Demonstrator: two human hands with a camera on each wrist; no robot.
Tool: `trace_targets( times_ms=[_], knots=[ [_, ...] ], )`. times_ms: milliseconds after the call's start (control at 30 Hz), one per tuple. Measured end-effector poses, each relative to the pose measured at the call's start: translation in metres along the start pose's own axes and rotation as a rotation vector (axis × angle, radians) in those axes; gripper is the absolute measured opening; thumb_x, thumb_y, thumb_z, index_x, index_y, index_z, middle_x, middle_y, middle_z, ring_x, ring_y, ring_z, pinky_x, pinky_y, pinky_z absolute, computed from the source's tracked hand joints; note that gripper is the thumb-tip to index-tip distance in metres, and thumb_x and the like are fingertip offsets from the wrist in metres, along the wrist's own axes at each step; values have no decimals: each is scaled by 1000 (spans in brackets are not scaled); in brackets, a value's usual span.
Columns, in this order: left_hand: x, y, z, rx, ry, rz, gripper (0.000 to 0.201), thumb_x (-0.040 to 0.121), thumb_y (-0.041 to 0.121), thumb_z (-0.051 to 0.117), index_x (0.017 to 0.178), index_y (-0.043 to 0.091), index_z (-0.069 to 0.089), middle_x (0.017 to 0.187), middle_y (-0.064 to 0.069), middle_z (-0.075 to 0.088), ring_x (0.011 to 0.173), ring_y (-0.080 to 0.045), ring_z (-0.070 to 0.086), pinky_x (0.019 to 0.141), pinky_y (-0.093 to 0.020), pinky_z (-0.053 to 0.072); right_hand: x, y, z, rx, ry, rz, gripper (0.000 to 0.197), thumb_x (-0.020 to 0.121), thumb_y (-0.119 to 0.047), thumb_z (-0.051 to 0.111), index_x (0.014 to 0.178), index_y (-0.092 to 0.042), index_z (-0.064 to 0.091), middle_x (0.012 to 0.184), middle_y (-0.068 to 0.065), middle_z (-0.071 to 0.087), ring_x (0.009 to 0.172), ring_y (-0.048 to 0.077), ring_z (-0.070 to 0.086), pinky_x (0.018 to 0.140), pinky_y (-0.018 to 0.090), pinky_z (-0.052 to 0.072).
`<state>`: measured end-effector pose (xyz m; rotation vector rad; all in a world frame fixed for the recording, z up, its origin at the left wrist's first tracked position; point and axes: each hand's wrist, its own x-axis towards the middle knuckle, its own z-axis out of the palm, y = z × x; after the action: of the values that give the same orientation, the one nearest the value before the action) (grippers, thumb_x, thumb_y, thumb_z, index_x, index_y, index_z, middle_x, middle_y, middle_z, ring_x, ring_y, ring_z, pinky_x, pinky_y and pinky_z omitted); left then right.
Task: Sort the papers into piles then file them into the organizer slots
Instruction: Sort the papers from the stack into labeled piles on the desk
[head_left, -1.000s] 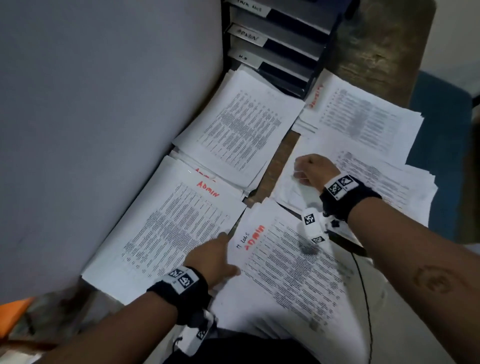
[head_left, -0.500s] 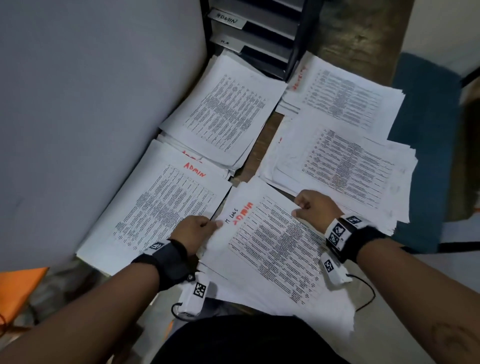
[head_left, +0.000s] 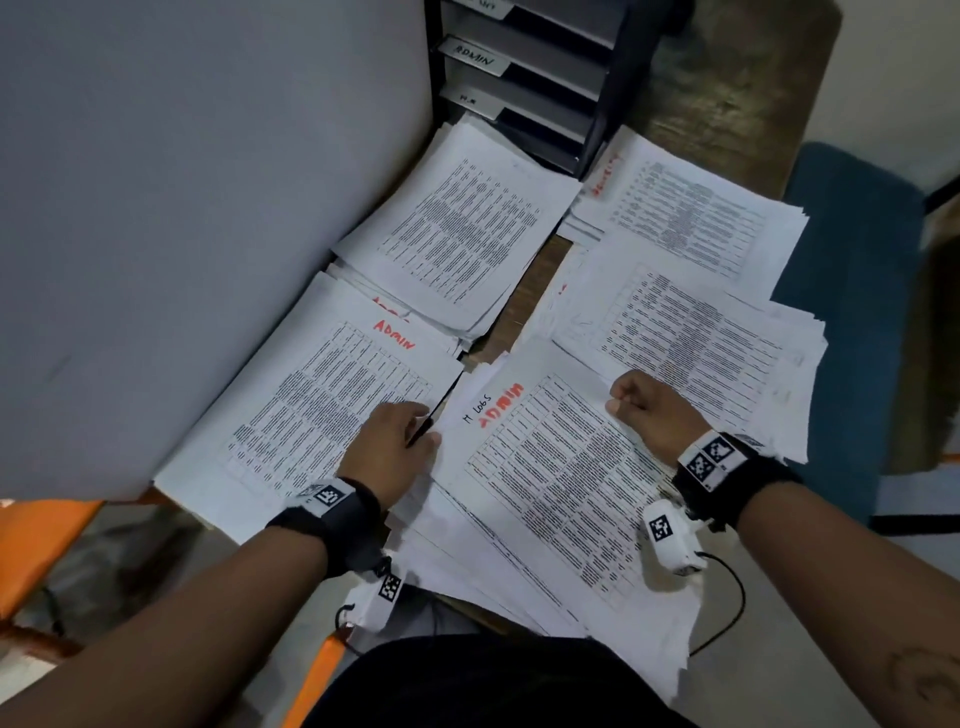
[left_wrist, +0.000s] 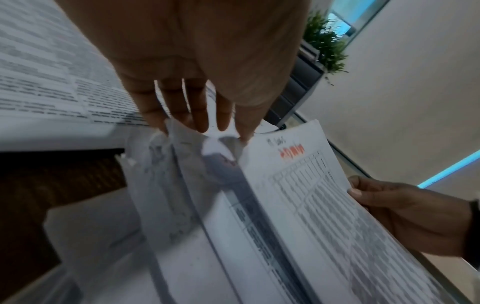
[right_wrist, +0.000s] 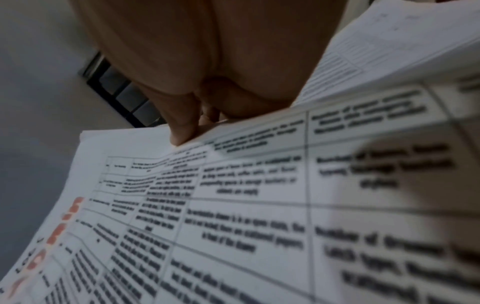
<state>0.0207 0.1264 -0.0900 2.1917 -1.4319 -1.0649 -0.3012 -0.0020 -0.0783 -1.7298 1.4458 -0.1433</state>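
The near stack (head_left: 545, 483), headed ADMIN, lies nearest the person among the other piles, the left hand (head_left: 387, 447) pinching its left edge and the right hand (head_left: 647, 410) its far edge; light, floppy, slippery sheets, best gripped at opposite edges.

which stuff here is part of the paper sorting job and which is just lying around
Part of the job:
- sheet marked ADMIN, held at its edges by the left hand and right hand
- ADMIN pile beside it
- other paper piles
- organizer with labelled slots

Just lying about:
- grey partition
- blue chair
- potted plant
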Motion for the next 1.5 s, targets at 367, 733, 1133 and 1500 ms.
trace_targets(
  times_ms=[367,733,1133,1500],
  knots=[
    [-7,33,-3,-621,-96,-71,18,97,24,61,103,8,67,91,-5,75,76,-21,70,60,-27,57,-1,1,-13,223,-75,87,23,88,-35,68,99,-16,60,87,0,66,80,16,60,72,27,43],
    [13,51,-7,-695,-157,-161,13,98,20,58,109,17,63,93,-2,73,78,-20,66,71,-32,54,4,-16,10,680,-49,165,22,93,-14,62,109,-28,68,115,-2,72,110,19,66,97,40,48],
    [80,2,-116,389,114,-106,15,101,14,43,102,0,48,117,-31,58,104,-42,56,80,-38,38,12,-17,13,98,-154,210,6,88,-20,65,93,-17,65,89,8,70,79,19,64,73,32,52],
    [66,-56,-143,605,111,-285,39,92,-2,43,131,-3,50,126,-32,59,114,-45,59,98,-49,47,-4,3,23,-131,-101,201,19,78,-28,78,86,-24,61,84,-4,64,79,16,61,72,27,45]
  ],
)
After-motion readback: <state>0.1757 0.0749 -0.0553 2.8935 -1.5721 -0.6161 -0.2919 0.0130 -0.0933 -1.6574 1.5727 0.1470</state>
